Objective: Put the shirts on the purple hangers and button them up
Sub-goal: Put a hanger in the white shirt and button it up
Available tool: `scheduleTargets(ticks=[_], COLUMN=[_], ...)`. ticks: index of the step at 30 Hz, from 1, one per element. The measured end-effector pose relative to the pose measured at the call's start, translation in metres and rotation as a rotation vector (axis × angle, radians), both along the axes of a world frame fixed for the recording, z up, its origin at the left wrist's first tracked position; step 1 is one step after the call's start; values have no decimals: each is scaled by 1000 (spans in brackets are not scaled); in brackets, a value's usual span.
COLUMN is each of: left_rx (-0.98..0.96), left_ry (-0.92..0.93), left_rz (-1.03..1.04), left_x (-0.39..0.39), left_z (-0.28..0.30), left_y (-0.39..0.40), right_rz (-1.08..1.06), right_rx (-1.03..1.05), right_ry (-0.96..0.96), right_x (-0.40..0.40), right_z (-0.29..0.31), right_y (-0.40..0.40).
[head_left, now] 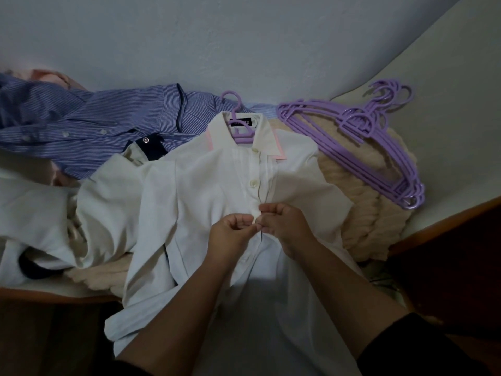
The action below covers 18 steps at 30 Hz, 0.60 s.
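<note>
A white shirt (206,185) with a pink-edged collar lies face up in the middle, on a purple hanger (235,109) whose hook sticks out above the collar. Its two upper buttons are closed. My left hand (233,232) and my right hand (284,226) meet at the placket below them, both pinching the fabric at a third button. A blue striped shirt (89,123) lies crumpled at the back left. A stack of several purple hangers (360,142) rests at the back right.
A cream knitted blanket (360,202) lies under the hanger stack and the shirt. More white cloth (35,213) is bunched at the left. A dark tag with a button (149,145) shows beside the collar. A wooden edge (444,223) runs along the right.
</note>
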<state>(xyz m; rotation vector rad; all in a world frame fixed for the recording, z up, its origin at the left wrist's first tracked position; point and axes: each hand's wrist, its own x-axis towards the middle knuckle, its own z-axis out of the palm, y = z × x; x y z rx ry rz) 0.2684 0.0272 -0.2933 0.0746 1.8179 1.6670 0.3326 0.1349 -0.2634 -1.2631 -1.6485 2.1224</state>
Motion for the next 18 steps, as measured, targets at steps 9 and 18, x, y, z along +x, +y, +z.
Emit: scheduleTargets(ticks=[9, 18], left_rx=[-46, 39], left_ry=[38, -98], left_rz=[-31, -52], left_x=[0, -4], left_z=[0, 8], left_y=[0, -3], right_rz=[0, -11], right_rx=[58, 121], right_ry=[-49, -17], right_x=[-3, -1], right_z=[-3, 0], right_y=[2, 1])
